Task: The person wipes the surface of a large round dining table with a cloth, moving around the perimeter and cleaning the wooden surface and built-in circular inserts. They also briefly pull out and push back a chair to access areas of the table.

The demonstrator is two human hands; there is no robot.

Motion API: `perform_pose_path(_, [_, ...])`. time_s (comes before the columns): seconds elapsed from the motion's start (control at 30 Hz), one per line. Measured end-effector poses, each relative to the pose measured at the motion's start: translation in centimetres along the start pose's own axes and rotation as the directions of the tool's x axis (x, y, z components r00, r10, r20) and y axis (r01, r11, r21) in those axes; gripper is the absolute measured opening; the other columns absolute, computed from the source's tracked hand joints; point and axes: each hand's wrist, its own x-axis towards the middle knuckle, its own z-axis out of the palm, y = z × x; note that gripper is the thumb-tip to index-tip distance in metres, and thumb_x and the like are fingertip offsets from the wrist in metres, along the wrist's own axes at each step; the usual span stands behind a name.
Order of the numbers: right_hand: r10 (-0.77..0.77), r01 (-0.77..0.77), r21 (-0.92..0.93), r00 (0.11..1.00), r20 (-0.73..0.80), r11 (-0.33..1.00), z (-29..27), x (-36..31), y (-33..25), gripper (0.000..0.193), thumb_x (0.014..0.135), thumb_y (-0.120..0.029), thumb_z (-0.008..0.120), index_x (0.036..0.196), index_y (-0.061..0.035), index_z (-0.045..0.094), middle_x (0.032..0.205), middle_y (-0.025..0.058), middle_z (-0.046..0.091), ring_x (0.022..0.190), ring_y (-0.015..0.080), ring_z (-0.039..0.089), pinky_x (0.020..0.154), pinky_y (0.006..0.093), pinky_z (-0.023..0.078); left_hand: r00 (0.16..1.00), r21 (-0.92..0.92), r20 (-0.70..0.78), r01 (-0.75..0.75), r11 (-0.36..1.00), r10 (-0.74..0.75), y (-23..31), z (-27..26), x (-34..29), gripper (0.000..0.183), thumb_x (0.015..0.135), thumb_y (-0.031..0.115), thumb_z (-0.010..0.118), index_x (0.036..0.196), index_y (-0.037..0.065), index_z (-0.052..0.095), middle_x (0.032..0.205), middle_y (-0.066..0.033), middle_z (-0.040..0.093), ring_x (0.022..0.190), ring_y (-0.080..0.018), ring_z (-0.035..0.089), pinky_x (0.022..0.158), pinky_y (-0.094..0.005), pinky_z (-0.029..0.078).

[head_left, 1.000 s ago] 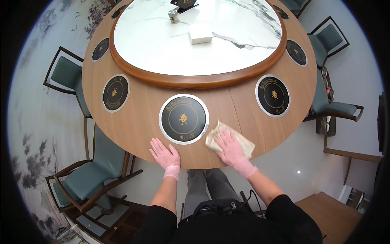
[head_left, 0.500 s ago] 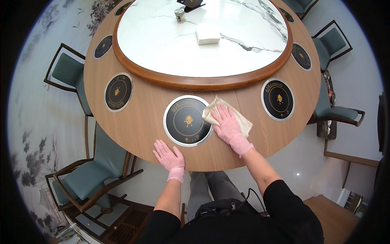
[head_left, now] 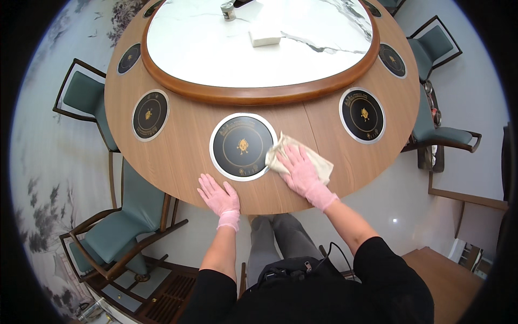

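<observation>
On the wooden table edge, my left hand [head_left: 220, 198] in a thin pink glove lies flat, palm down, fingers a little apart and holding nothing. It is just in front of the round black hob plate [head_left: 243, 132], which has a silver rim and a gold figure in its middle. My right hand [head_left: 303, 171], gloved in pink too, holds a cream cloth [head_left: 322, 166] down against the wood. Its fingers lie stretched over the cloth and hide part of it. The cloth's left corner touches or slightly covers the hob plate's right rim.
The round wooden table [head_left: 183, 162] carries more black plates along its edge, including one at right [head_left: 362, 114]. A raised white marble turntable [head_left: 216, 59] bears a white box [head_left: 264, 39] and a small can [head_left: 227, 11]. Green chairs stand around, one at near left [head_left: 116, 232].
My right hand has drawn the cloth toward me along the hob plate's right rim. My left hand keeps its place on the table edge. The whole view has shifted slightly.
</observation>
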Motion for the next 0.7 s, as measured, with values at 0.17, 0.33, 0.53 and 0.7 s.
perform_pose_path(0.17, [-0.110,0.098,0.090,0.983,0.149,0.991,0.8,-9.6,-2.9,0.076,0.086,-0.044,0.061,0.153,-0.0168,0.036,0.157,0.0158,0.034,0.147,0.0319,0.028,0.122,0.0526,0.015,1.000,0.008,-0.014,-0.017,1.000,0.017,0.0,0.1,0.0,0.066,0.094,0.032,0.044,0.148,-0.004,0.033,0.158,-0.0180,0.029,0.149,-0.0324,0.021,0.123,-0.0476,0.012])
perform_pose_path(0.33, [-0.187,0.181,0.047,0.956,0.224,0.982,1.0,-9.5,-1.3,0.080,0.084,-0.045,0.063,0.154,-0.0204,0.033,0.160,0.0147,0.028,0.149,0.0307,0.024,0.122,0.0531,0.013,1.000,0.027,-0.009,-0.019,0.999,0.020,-0.2,0.5,-0.1,0.067,0.095,0.033,0.044,0.149,-0.004,0.032,0.159,-0.0177,0.028,0.150,-0.0321,0.020,0.123,-0.0472,0.011])
perform_pose_path(0.53, [0.125,-0.127,-0.043,0.991,-0.057,0.991,-0.3,3.5,3.5,0.064,0.093,-0.041,0.053,0.151,-0.0179,0.039,0.157,0.0161,0.035,0.147,0.0307,0.029,0.122,0.0501,0.015,1.000,0.008,-0.009,-0.021,1.000,0.021,0.0,0.3,0.2,0.065,0.095,0.032,0.042,0.149,-0.004,0.033,0.160,-0.0178,0.027,0.150,-0.0318,0.020,0.123,-0.0470,0.011])
perform_pose_path(0.7, [0.234,-0.240,-0.031,0.962,-0.140,0.970,0.6,4.3,4.1,0.063,0.097,-0.044,0.047,0.153,-0.0167,0.036,0.157,0.0155,0.034,0.148,0.0304,0.027,0.122,0.0504,0.014,0.999,-0.043,-0.018,-0.039,0.998,0.038,0.1,0.9,0.0,0.062,0.098,0.031,0.039,0.149,-0.004,0.034,0.160,-0.0173,0.028,0.150,-0.0323,0.021,0.123,-0.0474,0.011])
